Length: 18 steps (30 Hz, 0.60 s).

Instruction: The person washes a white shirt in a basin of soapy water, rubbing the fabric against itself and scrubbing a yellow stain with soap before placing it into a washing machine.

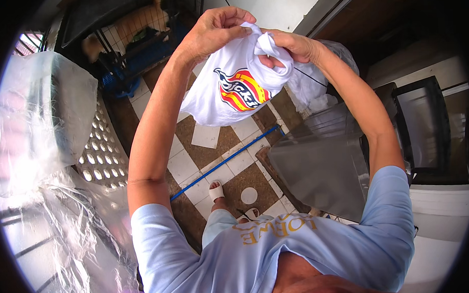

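Both arms reach forward and hold up a white T-shirt (207, 98) with a red, yellow and black print on its front. My left hand (217, 31) is closed on the cloth at its upper edge, thumb and fingers pinching it. Close beside it, my right hand (295, 46) grips a twisted loop of the same shirt, and some of its fingertips show through the loop's opening. The rest of the shirt hangs down, bunched and slanting to the left, above the floor.
A blue pole (224, 162) crosses the brown and white tiled floor (183, 161). Clear plastic sheeting (42, 112) drapes the left side. At the far left stands a black wire cage (122, 37). A grey plastic surface (318, 169) lies under my right arm, with a clear plastic bag (315, 87) beyond.
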Each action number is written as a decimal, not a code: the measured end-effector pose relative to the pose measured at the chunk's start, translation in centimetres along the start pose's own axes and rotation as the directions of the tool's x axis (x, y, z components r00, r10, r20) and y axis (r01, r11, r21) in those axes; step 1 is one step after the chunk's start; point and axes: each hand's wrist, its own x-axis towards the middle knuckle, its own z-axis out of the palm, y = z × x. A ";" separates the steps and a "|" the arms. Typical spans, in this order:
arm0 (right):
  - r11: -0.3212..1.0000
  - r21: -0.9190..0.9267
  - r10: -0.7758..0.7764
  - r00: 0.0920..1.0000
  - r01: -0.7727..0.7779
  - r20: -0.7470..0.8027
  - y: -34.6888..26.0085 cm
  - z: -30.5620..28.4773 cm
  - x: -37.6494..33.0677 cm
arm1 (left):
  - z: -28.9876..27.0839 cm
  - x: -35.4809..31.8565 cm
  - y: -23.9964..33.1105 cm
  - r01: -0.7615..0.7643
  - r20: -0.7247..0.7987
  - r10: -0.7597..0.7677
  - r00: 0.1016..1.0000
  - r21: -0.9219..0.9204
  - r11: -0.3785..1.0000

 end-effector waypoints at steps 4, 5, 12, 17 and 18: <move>0.997 -0.011 -0.079 0.995 0.079 -0.057 -2.2 -0.3 -1.4 | 0.0 -1.8 1.5 0.001 -0.022 0.000 1.000 0.077 0.997; 0.992 -0.029 -0.122 0.990 0.120 -0.068 -2.8 -0.6 -2.0 | -0.3 -2.3 1.4 0.041 -0.009 -0.040 0.999 0.058 0.998; 0.967 0.066 -0.238 0.966 0.245 -0.097 -5.3 -3.1 -5.2 | 0.2 -5.9 -5.2 0.169 -0.228 -0.112 0.967 0.245 0.955; 0.996 0.011 -0.080 0.971 0.085 -0.227 -5.4 -3.4 -8.8 | 0.8 -6.5 -3.2 0.115 -0.229 -0.071 0.971 0.184 0.976; 0.996 -0.001 -0.081 0.959 0.084 -0.271 -4.9 -3.8 -9.7 | 0.9 -6.6 -3.1 0.116 -0.215 -0.073 0.974 0.193 0.974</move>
